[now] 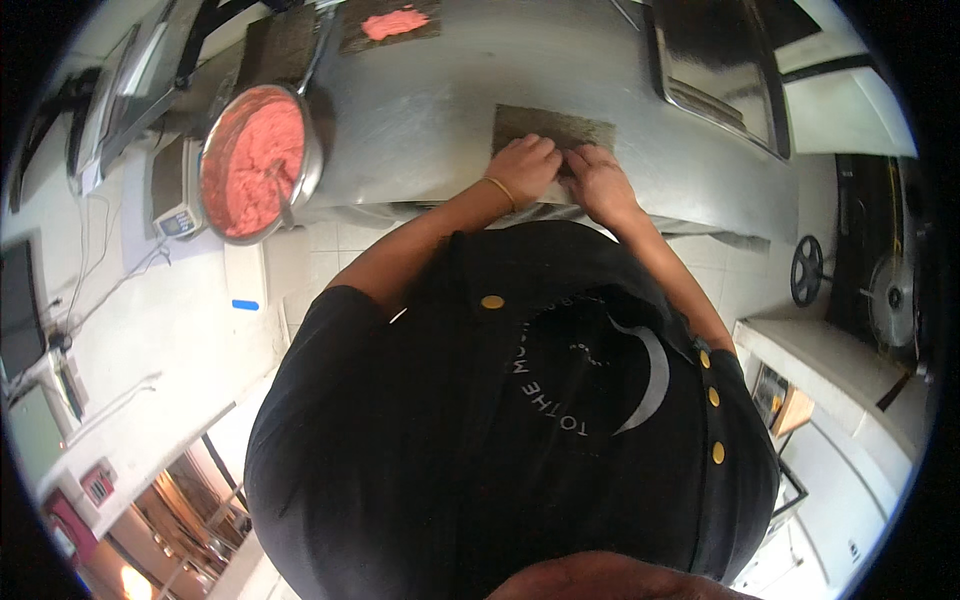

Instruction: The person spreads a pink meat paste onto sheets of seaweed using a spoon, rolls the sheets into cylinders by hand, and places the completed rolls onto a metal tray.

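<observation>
A dark green seaweed sheet (555, 124) lies at the near edge of the metal table. Both my hands are over its near side with fingers curled. My left hand (526, 165) pinches its near edge, and my right hand (598, 183) does the same close beside it. What lies under the fingers is hidden. To the left stands a metal bowl (314, 160) of pink paste (262, 140), with a spoon (282, 195) resting in it. Farther off, another seaweed sheet (425, 37) carries a spread of pink paste (394, 23).
The steel table (420, 110) spans the area ahead of me. A dark tray (715, 60) sits at its far right. Beyond the bowl is a stack of dark sheets (275, 50). A small scale (178, 195) stands left of the bowl. A machine with a handwheel (806, 271) is at right.
</observation>
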`<action>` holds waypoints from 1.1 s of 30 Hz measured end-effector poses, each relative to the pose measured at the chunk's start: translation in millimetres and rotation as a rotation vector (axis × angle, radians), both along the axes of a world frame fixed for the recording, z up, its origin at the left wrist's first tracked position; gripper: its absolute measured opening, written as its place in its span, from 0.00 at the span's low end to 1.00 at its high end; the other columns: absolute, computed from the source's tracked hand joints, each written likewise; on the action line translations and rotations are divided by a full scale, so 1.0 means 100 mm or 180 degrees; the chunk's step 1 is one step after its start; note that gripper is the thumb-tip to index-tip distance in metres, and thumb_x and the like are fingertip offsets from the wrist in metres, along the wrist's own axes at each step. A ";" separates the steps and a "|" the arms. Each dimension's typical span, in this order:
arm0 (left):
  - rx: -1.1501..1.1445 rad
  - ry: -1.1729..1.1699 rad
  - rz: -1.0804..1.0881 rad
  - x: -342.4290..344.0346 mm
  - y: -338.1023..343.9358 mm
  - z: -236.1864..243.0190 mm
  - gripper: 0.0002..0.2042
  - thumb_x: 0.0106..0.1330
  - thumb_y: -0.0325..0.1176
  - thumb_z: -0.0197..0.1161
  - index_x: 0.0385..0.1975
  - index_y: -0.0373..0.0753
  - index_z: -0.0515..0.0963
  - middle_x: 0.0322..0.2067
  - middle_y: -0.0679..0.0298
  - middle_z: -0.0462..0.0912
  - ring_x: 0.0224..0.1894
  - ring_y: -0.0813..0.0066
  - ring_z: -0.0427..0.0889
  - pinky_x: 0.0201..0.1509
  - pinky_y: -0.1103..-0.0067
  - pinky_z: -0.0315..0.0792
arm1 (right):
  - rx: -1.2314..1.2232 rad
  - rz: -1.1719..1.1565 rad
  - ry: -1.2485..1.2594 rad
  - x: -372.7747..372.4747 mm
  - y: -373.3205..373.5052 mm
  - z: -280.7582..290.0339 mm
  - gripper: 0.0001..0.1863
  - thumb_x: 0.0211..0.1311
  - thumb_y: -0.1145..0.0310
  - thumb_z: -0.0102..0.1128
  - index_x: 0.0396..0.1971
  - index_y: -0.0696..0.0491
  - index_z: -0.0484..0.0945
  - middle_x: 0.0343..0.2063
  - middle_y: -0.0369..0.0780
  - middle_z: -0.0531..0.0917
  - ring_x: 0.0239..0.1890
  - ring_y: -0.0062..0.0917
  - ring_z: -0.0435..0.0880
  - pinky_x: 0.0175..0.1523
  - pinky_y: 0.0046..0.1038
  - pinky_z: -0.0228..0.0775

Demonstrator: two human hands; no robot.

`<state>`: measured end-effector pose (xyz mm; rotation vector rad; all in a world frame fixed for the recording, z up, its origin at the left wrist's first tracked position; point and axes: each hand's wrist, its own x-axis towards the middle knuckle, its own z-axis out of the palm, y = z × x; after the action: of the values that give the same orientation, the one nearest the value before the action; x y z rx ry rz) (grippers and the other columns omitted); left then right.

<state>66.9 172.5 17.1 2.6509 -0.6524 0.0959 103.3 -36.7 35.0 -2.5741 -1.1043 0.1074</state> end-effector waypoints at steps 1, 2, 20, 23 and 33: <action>0.0005 -0.0023 0.0055 0.00 -0.03 0.02 0.14 0.65 0.38 0.66 0.46 0.37 0.81 0.43 0.56 0.79 0.52 0.52 0.79 0.58 0.61 0.75 | -0.0053 0.0030 0.0018 0.00 0.02 0.02 0.24 0.62 0.61 0.66 0.57 0.53 0.80 0.52 0.45 0.82 0.58 0.43 0.79 0.64 0.43 0.70; 0.0011 -0.0048 0.0103 -0.01 -0.01 0.04 0.15 0.65 0.38 0.66 0.46 0.37 0.81 0.43 0.56 0.79 0.51 0.52 0.79 0.58 0.60 0.75 | -0.0106 0.0052 0.0034 0.00 0.04 0.03 0.24 0.62 0.61 0.67 0.57 0.53 0.80 0.52 0.45 0.82 0.57 0.43 0.79 0.63 0.43 0.70; 0.0005 -0.0087 0.0132 -0.10 0.33 0.04 0.20 0.63 0.41 0.70 0.52 0.39 0.82 0.48 0.56 0.82 0.54 0.54 0.79 0.61 0.62 0.74 | 0.0097 -0.0098 -0.0060 -0.04 0.04 -0.09 0.25 0.62 0.59 0.68 0.57 0.52 0.81 0.50 0.45 0.82 0.58 0.42 0.78 0.64 0.44 0.69; 0.0218 0.0465 0.0345 -0.02 0.21 0.23 0.21 0.61 0.41 0.71 0.52 0.41 0.82 0.47 0.57 0.80 0.56 0.54 0.77 0.63 0.61 0.72 | -0.0091 -0.0158 0.0322 -0.01 0.16 0.07 0.24 0.61 0.62 0.70 0.56 0.54 0.81 0.52 0.46 0.82 0.59 0.44 0.78 0.65 0.43 0.69; 0.0029 0.0715 0.0218 -0.10 0.66 0.16 0.20 0.64 0.41 0.70 0.52 0.40 0.81 0.49 0.56 0.80 0.56 0.52 0.77 0.61 0.63 0.73 | -0.0096 -0.0018 0.0283 0.04 -0.28 -0.06 0.17 0.65 0.64 0.65 0.50 0.55 0.82 0.50 0.45 0.81 0.59 0.43 0.78 0.65 0.40 0.69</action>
<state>57.3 238.9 33.3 2.6412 -0.4891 -0.1833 107.7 -65.0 29.4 -2.5717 -1.0708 0.2365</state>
